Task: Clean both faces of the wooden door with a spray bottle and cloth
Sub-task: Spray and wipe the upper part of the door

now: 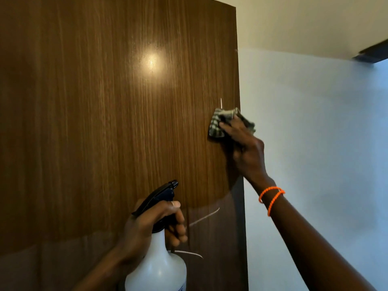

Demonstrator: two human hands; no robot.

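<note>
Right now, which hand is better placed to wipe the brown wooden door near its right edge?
The right hand: it already presses the checked cloth against the brown wooden door near that edge. The left hand holds the white spray bottle lower down.

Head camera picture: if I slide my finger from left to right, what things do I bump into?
Wooden door → left hand holding the spray bottle → checked cloth → right hand pressing it → orange bracelets → white wall.
</note>
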